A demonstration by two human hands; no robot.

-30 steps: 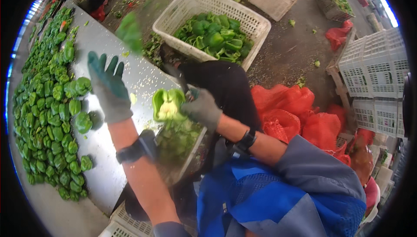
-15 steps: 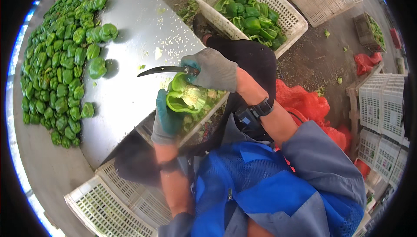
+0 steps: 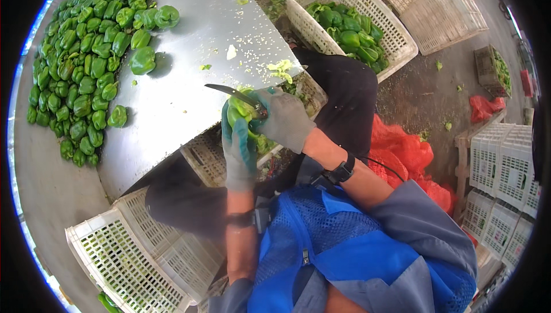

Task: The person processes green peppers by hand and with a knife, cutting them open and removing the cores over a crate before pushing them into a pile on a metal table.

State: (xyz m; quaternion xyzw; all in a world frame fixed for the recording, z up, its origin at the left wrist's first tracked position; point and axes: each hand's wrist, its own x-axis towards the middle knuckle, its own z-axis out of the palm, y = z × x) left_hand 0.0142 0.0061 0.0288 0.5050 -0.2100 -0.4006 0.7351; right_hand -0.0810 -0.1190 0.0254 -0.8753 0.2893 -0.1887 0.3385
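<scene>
My left hand (image 3: 238, 155), in a grey and teal work glove, is closed around a cut green bell pepper (image 3: 240, 109) just off the table edge. A small knife with a dark curved blade (image 3: 225, 90) is gripped in my gloved right hand (image 3: 288, 119). The blade lies over the top of the pepper and points to the left; fingers hide most of the handle and the pepper's far side. Below both hands sits a crate (image 3: 205, 155) with green scraps in it.
A heap of green bell peppers (image 3: 86, 78) covers the left of the metal table (image 3: 195, 26). Pale pepper trimmings (image 3: 281, 70) lie at its right corner. A white crate (image 3: 396, 46) at the upper right holds cut peppers. Red mesh sacks (image 3: 402, 149) and stacked crates (image 3: 493, 164) stand right.
The pepper has turned from its open, seedy side, and the knife has come down against it. Pale trimmings now show at the table corner. The whole view has shifted slightly.
</scene>
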